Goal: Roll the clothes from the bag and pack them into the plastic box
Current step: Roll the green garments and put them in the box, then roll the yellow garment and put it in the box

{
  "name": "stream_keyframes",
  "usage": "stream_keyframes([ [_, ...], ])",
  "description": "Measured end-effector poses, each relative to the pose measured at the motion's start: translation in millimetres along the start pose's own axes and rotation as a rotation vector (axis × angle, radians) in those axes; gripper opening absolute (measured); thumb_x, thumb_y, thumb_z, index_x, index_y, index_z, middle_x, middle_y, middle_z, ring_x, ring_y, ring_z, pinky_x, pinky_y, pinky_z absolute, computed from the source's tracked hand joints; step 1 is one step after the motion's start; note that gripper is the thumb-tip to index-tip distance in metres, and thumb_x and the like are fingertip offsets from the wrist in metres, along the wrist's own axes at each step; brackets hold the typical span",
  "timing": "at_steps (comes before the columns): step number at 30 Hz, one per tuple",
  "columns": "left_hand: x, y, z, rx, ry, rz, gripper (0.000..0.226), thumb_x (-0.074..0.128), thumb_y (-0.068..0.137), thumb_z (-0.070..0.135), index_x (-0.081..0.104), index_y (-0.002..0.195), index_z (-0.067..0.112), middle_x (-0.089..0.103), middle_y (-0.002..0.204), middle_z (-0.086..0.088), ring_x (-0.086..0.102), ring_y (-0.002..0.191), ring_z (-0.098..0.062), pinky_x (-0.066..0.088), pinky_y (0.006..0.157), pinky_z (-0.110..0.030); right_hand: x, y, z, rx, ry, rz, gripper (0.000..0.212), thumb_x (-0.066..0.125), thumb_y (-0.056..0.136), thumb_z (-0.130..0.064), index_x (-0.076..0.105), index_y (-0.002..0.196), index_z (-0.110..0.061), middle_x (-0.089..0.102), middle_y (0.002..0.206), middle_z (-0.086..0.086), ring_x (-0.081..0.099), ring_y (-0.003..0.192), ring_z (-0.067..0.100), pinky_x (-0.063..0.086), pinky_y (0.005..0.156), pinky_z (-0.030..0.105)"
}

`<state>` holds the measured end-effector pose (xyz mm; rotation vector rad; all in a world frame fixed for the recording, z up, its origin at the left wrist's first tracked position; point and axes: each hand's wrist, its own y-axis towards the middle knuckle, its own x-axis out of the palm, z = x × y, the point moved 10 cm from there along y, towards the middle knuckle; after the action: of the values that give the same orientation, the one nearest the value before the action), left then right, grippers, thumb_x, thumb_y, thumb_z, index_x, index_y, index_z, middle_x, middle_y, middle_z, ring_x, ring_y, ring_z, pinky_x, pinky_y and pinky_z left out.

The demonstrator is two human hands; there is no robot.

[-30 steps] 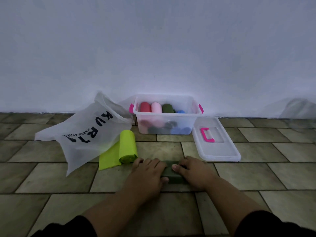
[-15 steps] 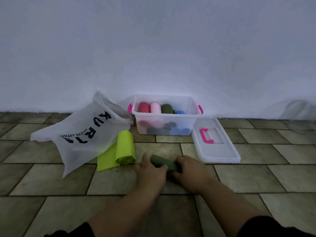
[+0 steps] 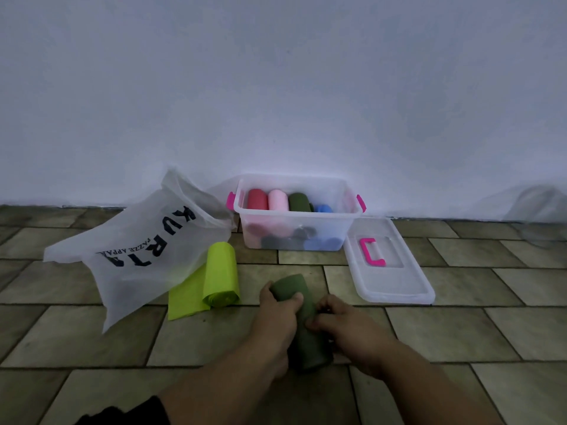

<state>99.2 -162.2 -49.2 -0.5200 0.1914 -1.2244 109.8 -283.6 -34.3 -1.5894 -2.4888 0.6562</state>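
Head view: dark green roll [image 3: 299,320], lying crosswise a second ago, now points toward plastic box [image 3: 294,223] ahead of both hands. Left hand [image 3: 277,320] and right hand [image 3: 346,328] clasp it; rolling looks finished, packing next. Soft matte cloth cylinder; rigid translucent box; crinkly bag [image 3: 138,250] far-left of the left hand.

Roll [image 3: 302,320]: middle hidden under both hands. Beside the roll, lime cloth's [image 3: 211,280] far edge tucked behind bag [image 3: 144,240]. Beyond the roll, box [image 3: 294,237]: lower clothes blurred through wall. Forearms cut off by bottom edge.
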Motion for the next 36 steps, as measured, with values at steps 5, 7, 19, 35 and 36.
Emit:
stream_keyframes([
  [5, 19, 21, 83, 0.405, 0.513, -0.021, 0.074, 0.06, 0.087, 0.036, 0.018, 0.148, 0.029, 0.052, 0.128, 0.006, 0.052, 0.108, -0.017, 0.038, 0.087, -0.025, -18, 20, -41, -0.072, 0.3, -0.003, 0.02, 0.061, 0.081, 0.004, 0.056, 0.096, -0.008, 0.07, 0.092, 0.014, 0.068, 0.088, 0.028, 0.055, 0.07, 0.038],
  [7, 26, 34, 119, 0.517, 0.678, -0.023, 0.072, 0.05, 0.09, 0.049, 0.015, 0.149, 0.029, 0.049, 0.14, 0.002, 0.046, 0.125, -0.021, 0.035, 0.099, -0.031, -37, 33, -73, -0.128, 0.341, 0.031, 0.021, 0.06, 0.081, 0.005, 0.057, 0.096, -0.009, 0.07, 0.092, 0.015, 0.07, 0.083, 0.027, 0.056, 0.065, 0.037],
  [19, 29, 93, 157, 0.784, 1.533, 0.154, 0.082, 0.02, 0.087, 0.068, 0.005, 0.15, 0.018, 0.005, 0.16, -0.005, -0.007, 0.146, -0.026, -0.011, 0.114, -0.049, -126, 156, -183, 0.046, -0.796, 0.459, 0.043, 0.051, 0.092, -0.012, 0.043, 0.13, 0.005, 0.053, 0.127, 0.022, 0.055, 0.106, 0.03, 0.047, 0.083, 0.036],
  [35, 21, 75, 158, 0.829, 1.467, 0.162, 0.081, 0.034, 0.09, 0.059, 0.002, 0.151, 0.015, -0.006, 0.16, -0.004, -0.012, 0.146, -0.02, -0.011, 0.115, -0.043, -125, 156, -187, -0.113, -0.884, 0.725, 0.035, 0.052, 0.082, -0.011, 0.055, 0.117, -0.01, 0.053, 0.123, 0.013, 0.056, 0.103, 0.03, 0.046, 0.083, 0.037],
  [36, 12, 66, 158, 0.862, 1.416, 0.211, 0.079, 0.037, 0.09, 0.055, 0.004, 0.151, 0.015, -0.004, 0.16, -0.004, -0.008, 0.146, -0.021, -0.006, 0.116, -0.042, -129, 139, -192, -0.268, -0.739, 0.824, 0.044, 0.054, 0.08, -0.012, 0.052, 0.123, -0.015, 0.051, 0.124, 0.01, 0.055, 0.105, 0.028, 0.046, 0.084, 0.038],
])
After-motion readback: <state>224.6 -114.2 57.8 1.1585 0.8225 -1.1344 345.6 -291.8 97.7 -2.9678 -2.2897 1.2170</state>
